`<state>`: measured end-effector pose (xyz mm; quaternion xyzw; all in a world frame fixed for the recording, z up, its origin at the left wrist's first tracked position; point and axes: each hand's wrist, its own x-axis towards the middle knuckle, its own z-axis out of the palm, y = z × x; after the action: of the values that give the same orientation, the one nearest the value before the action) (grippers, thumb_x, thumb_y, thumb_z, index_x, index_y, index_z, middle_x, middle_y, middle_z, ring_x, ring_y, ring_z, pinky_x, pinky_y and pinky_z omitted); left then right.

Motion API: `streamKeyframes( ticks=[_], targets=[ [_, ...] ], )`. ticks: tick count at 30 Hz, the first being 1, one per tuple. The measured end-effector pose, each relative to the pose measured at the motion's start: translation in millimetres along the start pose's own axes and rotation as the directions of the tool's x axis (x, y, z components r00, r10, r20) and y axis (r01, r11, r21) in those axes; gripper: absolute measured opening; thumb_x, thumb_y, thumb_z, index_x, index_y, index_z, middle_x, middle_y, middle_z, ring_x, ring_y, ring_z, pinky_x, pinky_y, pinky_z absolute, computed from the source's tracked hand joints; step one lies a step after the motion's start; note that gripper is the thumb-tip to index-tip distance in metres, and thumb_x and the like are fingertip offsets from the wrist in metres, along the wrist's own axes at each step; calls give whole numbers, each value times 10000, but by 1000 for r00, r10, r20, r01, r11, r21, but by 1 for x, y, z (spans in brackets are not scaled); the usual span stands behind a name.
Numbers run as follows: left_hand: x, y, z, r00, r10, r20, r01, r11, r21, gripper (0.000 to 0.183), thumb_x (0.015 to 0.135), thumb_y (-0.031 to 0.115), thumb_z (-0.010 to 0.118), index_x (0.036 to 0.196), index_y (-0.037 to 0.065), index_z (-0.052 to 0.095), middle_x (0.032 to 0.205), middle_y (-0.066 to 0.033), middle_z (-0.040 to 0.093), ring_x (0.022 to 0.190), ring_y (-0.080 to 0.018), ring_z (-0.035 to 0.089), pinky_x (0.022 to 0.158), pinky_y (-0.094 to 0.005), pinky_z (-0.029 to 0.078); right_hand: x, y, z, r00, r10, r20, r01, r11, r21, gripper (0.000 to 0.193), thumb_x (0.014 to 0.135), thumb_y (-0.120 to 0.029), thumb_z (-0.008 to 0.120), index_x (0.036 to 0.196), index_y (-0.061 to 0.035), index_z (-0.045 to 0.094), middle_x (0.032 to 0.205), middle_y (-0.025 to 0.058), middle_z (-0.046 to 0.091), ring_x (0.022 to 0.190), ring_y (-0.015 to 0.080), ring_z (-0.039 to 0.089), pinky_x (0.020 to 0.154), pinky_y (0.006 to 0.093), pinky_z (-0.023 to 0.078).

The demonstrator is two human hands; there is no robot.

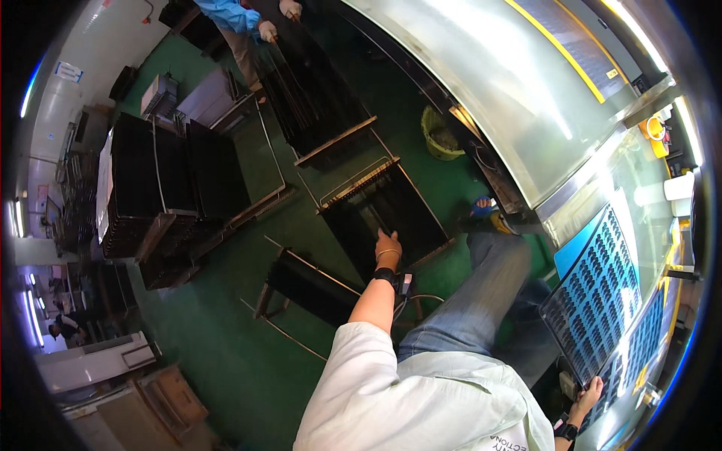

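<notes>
My right hand [590, 395] is closed on the lower corner of a thin panel [594, 297] with rows of small dark shapes on blue. The panel leans upright over a glossy worktop at the right. Reaching forward, my left hand [388, 248] is at a low rack [387, 214] of dark upright panels. Its fingers are bent among the dark edges, and what they grip there cannot be made out. A second blue patterned panel [639, 353] lies on the worktop beyond my right hand.
Another dark-filled rack [316, 98] stands ahead, with a gloved co-worker [233, 19] holding its far end. Larger racks [173, 173] are at the left, and a small rack [312, 282] is beside my left arm. A yellow-green bin [440, 135] sits by the large metal machine [511, 98].
</notes>
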<state>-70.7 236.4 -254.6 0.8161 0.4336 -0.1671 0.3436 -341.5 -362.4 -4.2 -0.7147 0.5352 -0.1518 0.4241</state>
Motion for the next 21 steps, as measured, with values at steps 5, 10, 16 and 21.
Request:
streamKeyframes(
  ticks=[5,10,16,21],
  targets=[
    [8,-38,26,988,35,-149,-25,997,66,679,847,472,514,1338,49,311,1126,-251,560,1059,-415,527,896,-458,430,4,10,2,999,-18,30,16,997,69,140,926,-213,494,997,-102,540,621,-73,417,395,4,299,339,155,224],
    [-48,12,-3,951,305,56,-297,948,-117,535,846,518,486,929,16,652,957,-204,636,938,-367,595,810,-428,462,-23,3,1,999,-10,45,3,988,155,168,917,-185,512,1060,-98,514,689,-63,463,446,4,364,361,136,264],
    [-201,101,-67,461,648,606,-253,751,-610,402,938,384,433,1135,56,557,964,-67,640,697,-111,621,533,-222,451,-54,-14,1,967,36,251,-100,964,248,112,902,-159,542,1005,-117,529,724,-62,504,524,5,451,434,108,337],
    [-250,144,-48,356,618,701,-189,782,-594,327,926,297,491,1123,40,541,899,-69,628,651,-92,600,487,-213,451,-86,-14,13,977,-46,208,0,976,216,161,903,-137,533,1050,-73,518,739,-16,521,544,20,475,435,125,346]
  ],
)
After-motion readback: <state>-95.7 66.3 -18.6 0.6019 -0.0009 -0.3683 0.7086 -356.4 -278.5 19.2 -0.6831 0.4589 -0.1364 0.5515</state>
